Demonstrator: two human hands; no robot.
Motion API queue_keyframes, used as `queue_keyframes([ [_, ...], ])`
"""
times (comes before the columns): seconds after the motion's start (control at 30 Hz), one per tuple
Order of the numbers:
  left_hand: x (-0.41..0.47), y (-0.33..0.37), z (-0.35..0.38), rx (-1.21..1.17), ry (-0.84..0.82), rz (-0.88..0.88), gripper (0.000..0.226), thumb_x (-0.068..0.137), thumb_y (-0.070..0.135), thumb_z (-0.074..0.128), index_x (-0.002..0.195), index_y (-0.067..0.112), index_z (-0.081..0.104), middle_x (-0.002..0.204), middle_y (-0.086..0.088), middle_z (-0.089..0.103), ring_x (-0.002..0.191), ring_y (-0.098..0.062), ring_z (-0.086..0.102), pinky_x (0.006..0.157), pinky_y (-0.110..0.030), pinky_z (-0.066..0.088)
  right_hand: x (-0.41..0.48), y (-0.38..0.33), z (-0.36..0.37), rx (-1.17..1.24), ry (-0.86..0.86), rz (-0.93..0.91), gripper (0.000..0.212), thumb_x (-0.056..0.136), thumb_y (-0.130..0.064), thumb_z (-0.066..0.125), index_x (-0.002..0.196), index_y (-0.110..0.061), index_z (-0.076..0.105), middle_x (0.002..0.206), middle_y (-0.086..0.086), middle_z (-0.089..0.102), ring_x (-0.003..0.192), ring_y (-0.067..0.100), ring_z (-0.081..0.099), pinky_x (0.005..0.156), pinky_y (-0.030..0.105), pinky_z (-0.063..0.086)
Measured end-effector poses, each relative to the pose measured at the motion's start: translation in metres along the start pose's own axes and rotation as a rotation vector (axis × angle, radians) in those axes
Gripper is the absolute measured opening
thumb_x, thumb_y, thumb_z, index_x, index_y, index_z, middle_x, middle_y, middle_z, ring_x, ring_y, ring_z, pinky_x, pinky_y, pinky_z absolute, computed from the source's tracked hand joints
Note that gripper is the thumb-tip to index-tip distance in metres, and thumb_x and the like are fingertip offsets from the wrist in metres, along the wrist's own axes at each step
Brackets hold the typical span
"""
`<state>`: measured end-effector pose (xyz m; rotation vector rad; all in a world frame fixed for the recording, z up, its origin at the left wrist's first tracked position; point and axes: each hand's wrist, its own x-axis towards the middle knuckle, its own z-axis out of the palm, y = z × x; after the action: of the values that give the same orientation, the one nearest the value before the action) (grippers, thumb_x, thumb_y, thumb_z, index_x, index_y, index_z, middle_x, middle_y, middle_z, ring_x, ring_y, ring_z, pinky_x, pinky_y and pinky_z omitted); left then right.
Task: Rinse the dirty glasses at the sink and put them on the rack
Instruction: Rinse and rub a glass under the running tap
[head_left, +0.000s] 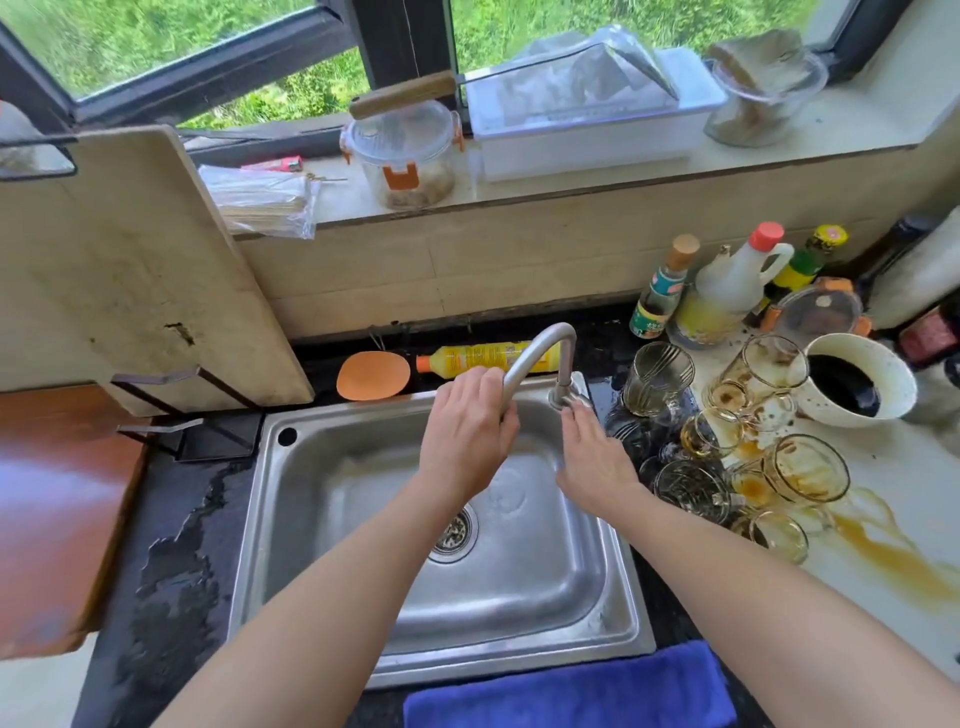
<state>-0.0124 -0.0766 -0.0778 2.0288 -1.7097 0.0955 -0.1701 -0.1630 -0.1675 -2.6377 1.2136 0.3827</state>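
Steel spout gripped by left hand; right hand flat, seemingly on tap base; glasses beside.

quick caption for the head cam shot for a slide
Left hand grips the faucet spout, right hand touches its base, dirty glasses wait right of the sink.

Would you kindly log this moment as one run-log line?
left hand: grips faucet spout | right hand: touches faucet handle | glasses: dirty, beside sink
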Motion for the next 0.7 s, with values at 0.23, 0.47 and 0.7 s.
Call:
queue_keyframes([
  [0.23,-0.010,0.017,-0.024,0.033,0.049,0.135,0.050,0.083,0.015,0.056,0.131,0.003,0.047,0.132,-0.022,0.050,0.124,-0.038,0.044,0.102,-0.046,0.036,-0.059,0.016,-0.033,0.087,0.306,0.001,0.053,0.086,-0.025,0.065,0.135,-0.009,0.054,0.137,0.011,0.053,0.124,0.031,0.053,0.092,0.043,0.046],
  [0.47,-0.050,0.057,-0.018,-0.002,-0.119,0.412,0.028,0.073,0.008,0.067,0.100,0.009,0.060,0.097,-0.010,0.061,0.089,-0.031,0.060,0.075,-0.039,0.048,-0.145,0.056,-0.050,0.072,0.517,0.269,0.044,0.081,-0.028,0.071,0.122,-0.013,0.065,0.121,0.006,0.062,0.110,0.027,0.058,0.086,0.042,0.046],
  [0.7,-0.098,0.063,-0.003,0.142,-0.359,0.383,0.027,0.058,0.016,0.078,0.080,0.016,0.063,0.075,0.000,0.059,0.065,-0.023,0.057,0.056,-0.034,0.046,-0.191,0.086,-0.036,0.108,0.227,0.554,0.076,0.086,-0.047,0.063,0.150,-0.025,0.029,0.144,0.005,0.041,0.131,0.026,0.040,0.101,0.040,0.043],
])
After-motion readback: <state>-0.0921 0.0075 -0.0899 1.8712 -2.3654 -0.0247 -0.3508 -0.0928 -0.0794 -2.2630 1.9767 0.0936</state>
